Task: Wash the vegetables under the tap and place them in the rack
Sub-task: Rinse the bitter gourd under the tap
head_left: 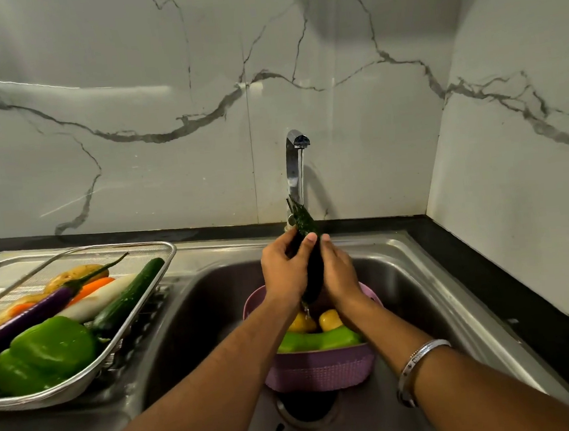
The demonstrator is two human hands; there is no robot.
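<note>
Left hand (286,273) and right hand (338,272) both gripped dark aubergine (311,264) upright under tap (296,166) stream; pink colander (318,367) of vegetables below them in sink (420,289); rack (121,327) well left, holding washed produce

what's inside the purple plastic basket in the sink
Two yellow vegetables and a long light green vegetable show inside the purple plastic basket. Anything beneath them or behind the hands is hidden.

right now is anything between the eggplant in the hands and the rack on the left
Nothing visible blocks it. The dark eggplant is held over the sink, and the path left to the wire rack is open, though cucumber and green pepper already fill it.
</note>
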